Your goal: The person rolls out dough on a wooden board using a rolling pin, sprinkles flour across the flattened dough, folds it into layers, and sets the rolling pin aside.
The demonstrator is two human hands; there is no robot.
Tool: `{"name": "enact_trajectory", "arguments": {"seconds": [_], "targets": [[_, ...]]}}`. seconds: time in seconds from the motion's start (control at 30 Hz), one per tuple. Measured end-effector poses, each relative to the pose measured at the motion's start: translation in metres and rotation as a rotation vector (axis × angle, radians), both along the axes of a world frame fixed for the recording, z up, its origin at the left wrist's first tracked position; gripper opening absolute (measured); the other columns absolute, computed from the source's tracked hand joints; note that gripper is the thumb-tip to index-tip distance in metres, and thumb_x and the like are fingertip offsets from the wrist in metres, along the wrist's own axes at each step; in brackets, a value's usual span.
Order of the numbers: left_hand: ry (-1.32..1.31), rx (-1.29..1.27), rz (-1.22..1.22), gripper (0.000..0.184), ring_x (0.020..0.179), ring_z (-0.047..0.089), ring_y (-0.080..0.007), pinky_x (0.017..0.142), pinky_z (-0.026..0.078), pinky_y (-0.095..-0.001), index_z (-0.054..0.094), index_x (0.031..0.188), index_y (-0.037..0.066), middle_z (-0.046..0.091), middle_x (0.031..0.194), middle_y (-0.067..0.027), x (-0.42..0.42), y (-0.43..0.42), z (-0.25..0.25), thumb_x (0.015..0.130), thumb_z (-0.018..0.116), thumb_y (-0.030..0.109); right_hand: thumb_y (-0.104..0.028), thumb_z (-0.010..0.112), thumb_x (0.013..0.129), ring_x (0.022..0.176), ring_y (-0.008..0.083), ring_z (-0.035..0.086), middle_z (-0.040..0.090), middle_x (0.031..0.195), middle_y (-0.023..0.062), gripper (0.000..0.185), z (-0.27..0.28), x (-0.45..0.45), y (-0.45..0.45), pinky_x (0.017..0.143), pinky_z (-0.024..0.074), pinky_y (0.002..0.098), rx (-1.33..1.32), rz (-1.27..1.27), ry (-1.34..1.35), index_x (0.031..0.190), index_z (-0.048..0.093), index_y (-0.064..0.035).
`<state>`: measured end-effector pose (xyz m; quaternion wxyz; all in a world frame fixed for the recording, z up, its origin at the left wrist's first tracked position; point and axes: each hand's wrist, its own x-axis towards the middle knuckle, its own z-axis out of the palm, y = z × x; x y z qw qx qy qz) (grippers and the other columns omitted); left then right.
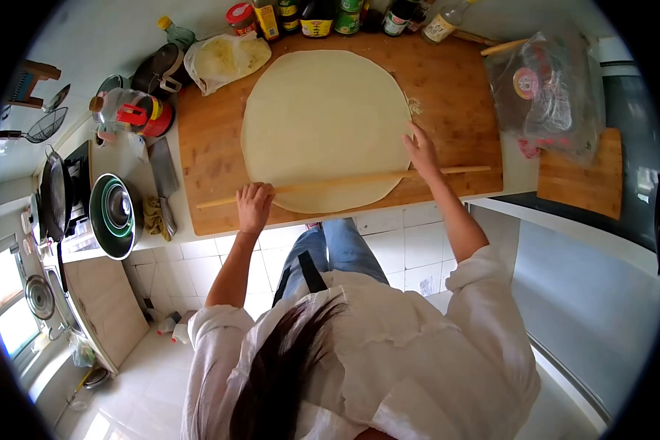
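A large, thin round sheet of dough [323,117] lies on a wooden board [455,95]. Across its near part rests a long, slim rolling pin [345,180], both ends reaching past the dough. My left hand [254,207] is closed around the pin near the dough's left edge. At the right edge of the dough is my right hand [422,151], fingers stretched out, with the fingertips at the rim. The right wrist passes over the pin and hides a bit of it.
Bottles and jars [317,20] line the board's far edge. A bag [227,62] sits at its far left corner. Left of the board are a cleaver [163,169], a cloth [155,215] and nested bowls [116,213]. To the right are a plastic bag [546,95] and a small cutting board [581,176].
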<state>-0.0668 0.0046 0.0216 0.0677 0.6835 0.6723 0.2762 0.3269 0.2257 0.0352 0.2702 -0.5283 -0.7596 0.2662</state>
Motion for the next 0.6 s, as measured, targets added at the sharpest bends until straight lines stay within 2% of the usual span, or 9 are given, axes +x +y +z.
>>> {"name": "enact_trajectory", "arguments": {"seconds": [0.03, 0.17, 0.2, 0.27, 0.3, 0.37, 0.43, 0.53, 0.6], "targets": [[-0.015, -0.025, 0.01, 0.021, 0.09, 0.056, -0.0264, 0.08, 0.039, -0.0411, 0.063, 0.097, 0.014, 0.061, 0.095, -0.0036, -0.006, 0.005, -0.005, 0.078, 0.07, 0.014, -0.019, 0.06, 0.093, 0.124, 0.0397, 0.05, 0.055, 0.131, 0.0225, 0.043, 0.003, -0.004, -0.004, 0.104, 0.0405, 0.0429, -0.129, -0.069, 0.091, 0.129, 0.053, 0.0015], [0.108, 0.032, 0.186, 0.034, 0.098, 0.055, -0.0292, 0.094, 0.038, -0.0432, 0.064, 0.105, 0.013, 0.06, 0.1, -0.007, -0.003, 0.01, 0.005, 0.072, 0.076, 0.013, -0.017, 0.064, 0.09, 0.118, 0.0386, 0.055, 0.06, 0.123, 0.0232, 0.039, 0.012, -0.007, -0.033, 0.099, 0.0443, 0.0423, -0.06, -0.045, 0.112, 0.122, 0.057, 0.0035], [0.11, 0.029, 0.187, 0.034, 0.098, 0.055, -0.0292, 0.094, 0.038, -0.0432, 0.064, 0.105, 0.013, 0.06, 0.1, -0.007, 0.004, 0.007, 0.008, 0.072, 0.076, 0.013, -0.015, 0.065, 0.088, 0.12, 0.0384, 0.054, 0.059, 0.125, 0.0227, 0.041, 0.016, -0.003, -0.042, 0.1, 0.0432, 0.0429, -0.007, 0.012, 0.009, 0.123, 0.056, 0.0028], [0.009, 0.086, 0.531, 0.034, 0.098, 0.057, -0.0267, 0.094, 0.043, -0.0414, 0.063, 0.107, 0.009, 0.06, 0.104, -0.0076, 0.023, -0.001, 0.01, 0.076, 0.076, 0.009, -0.014, 0.066, 0.087, 0.121, 0.0383, 0.052, 0.057, 0.127, 0.0222, 0.042, 0.019, 0.006, -0.059, 0.101, 0.0422, 0.0435, 0.047, 0.07, -0.09, 0.124, 0.055, 0.0022], [0.012, 0.088, 0.531, 0.034, 0.098, 0.057, -0.0267, 0.094, 0.043, -0.0414, 0.063, 0.107, 0.009, 0.06, 0.104, -0.0076, 0.032, -0.007, 0.001, 0.076, 0.076, 0.009, -0.013, 0.066, 0.088, 0.124, 0.0375, 0.049, 0.054, 0.132, 0.0206, 0.044, 0.019, 0.011, -0.068, 0.103, 0.0396, 0.0439, 0.086, 0.112, -0.167, 0.128, 0.054, 0.0003], [-1.077, 0.014, 0.954, 0.03, 0.09, 0.059, -0.0214, 0.083, 0.05, -0.0355, 0.06, 0.109, 0.003, 0.061, 0.101, -0.007, 0.051, -0.025, -0.038, 0.082, 0.074, 0.007, -0.013, 0.065, 0.088, 0.127, 0.0368, 0.046, 0.051, 0.137, 0.019, 0.047, 0.01, 0.023, -0.079, 0.106, 0.037, 0.0443, 0.119, 0.16, -0.242, 0.131, 0.052, -0.0016], [-1.65, -0.07, 1.016, 0.027, 0.084, 0.061, -0.0177, 0.072, 0.052, -0.0291, 0.059, 0.107, -0.002, 0.061, 0.095, -0.006, 0.071, -0.035, -0.058, 0.087, 0.072, 0.011, -0.012, 0.066, 0.087, 0.131, 0.037, 0.042, 0.045, 0.142, 0.0183, 0.049, -0.001, 0.034, -0.085, 0.108, 0.0343, 0.0464, 0.105, 0.086, -0.223, 0.133, 0.05, -0.0034], [-1.657, -0.17, 0.857, 0.025, 0.083, 0.062, -0.0196, 0.072, 0.053, -0.0305, 0.059, 0.106, -0.001, 0.062, 0.092, -0.0084, 0.107, -0.027, -0.058, 0.087, 0.071, 0.011, -0.011, 0.066, 0.088, 0.131, 0.0365, 0.041, 0.045, 0.142, 0.0181, 0.047, -0.01, 0.038, -0.077, 0.106, 0.0359, 0.0458, 0.098, 0.024, -0.175, 0.131, 0.051, -0.0036], [-2.013, -0.347, 1.045, 0.023, 0.087, 0.064, -0.0225, 0.076, 0.055, -0.0313, 0.058, 0.105, -0.001, 0.064, 0.097, -0.0107, 0.123, 0.001, -0.031, 0.089, 0.068, 0.013, -0.01, 0.065, 0.088, 0.13, 0.0363, 0.042, 0.046, 0.141, 0.0182, 0.045, -0.006, 0.034, -0.071, 0.106, 0.0365, 0.0453, 0.115, 0.007, -0.155, 0.131, 0.052, -0.0036]]}}
